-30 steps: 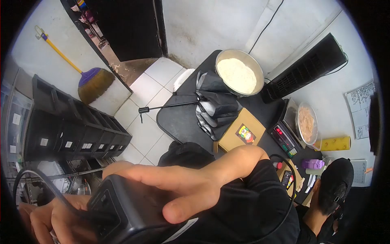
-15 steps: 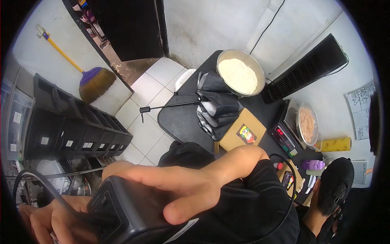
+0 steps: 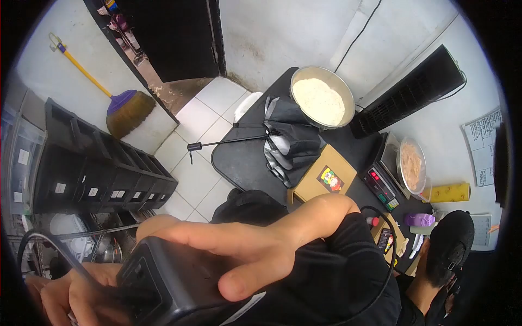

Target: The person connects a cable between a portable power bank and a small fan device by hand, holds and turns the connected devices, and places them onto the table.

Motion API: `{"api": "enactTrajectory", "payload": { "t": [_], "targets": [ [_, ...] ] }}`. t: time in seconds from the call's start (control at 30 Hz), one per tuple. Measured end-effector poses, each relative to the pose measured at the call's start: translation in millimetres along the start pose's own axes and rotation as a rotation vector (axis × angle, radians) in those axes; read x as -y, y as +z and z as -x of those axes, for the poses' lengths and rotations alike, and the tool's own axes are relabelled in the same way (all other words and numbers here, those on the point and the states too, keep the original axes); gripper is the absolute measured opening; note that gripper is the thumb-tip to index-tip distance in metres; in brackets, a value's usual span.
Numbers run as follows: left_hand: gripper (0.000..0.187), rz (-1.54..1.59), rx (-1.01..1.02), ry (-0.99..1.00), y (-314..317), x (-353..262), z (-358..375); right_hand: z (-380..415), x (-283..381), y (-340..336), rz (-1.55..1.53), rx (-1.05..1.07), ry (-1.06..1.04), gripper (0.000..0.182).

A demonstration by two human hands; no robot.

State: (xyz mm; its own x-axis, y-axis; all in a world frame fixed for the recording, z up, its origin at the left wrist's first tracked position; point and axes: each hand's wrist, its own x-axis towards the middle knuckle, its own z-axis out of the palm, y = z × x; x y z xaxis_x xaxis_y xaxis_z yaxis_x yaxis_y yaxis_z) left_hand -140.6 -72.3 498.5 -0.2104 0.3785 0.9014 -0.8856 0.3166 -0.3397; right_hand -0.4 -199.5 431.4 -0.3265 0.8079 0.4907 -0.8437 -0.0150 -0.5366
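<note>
Very near the camera is a black box-shaped device (image 3: 187,269) with a black cable (image 3: 57,239) curving out of its left side. My right hand (image 3: 244,252) lies over it, fingers stretched along its upper edge and thumb bent down onto its near face, closed around it. Its kind does not show. At the lower left, my left hand (image 3: 81,296) has its fingers curled close to the device and behind the cable. What those fingers hold is hidden.
On the black table (image 3: 239,157) are a folded umbrella (image 3: 288,144), a pan of pale powder (image 3: 321,100), a cardboard box (image 3: 323,174), a digital scale (image 3: 380,182) and a bowl of pinkish food (image 3: 411,165). Black drawers (image 3: 103,168) stand left. Another person's arm (image 3: 418,293) shows right.
</note>
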Motion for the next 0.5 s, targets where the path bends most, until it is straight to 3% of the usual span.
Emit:
{"api": "enactTrajectory", "payload": {
  "t": [0.5],
  "targets": [
    [0.030, -0.177, -0.048, -0.102, 7.5, 20.2, 8.0, -1.6, -2.4, -4.6, 0.024, 0.024, -0.022, 0.079]
  ]
}}
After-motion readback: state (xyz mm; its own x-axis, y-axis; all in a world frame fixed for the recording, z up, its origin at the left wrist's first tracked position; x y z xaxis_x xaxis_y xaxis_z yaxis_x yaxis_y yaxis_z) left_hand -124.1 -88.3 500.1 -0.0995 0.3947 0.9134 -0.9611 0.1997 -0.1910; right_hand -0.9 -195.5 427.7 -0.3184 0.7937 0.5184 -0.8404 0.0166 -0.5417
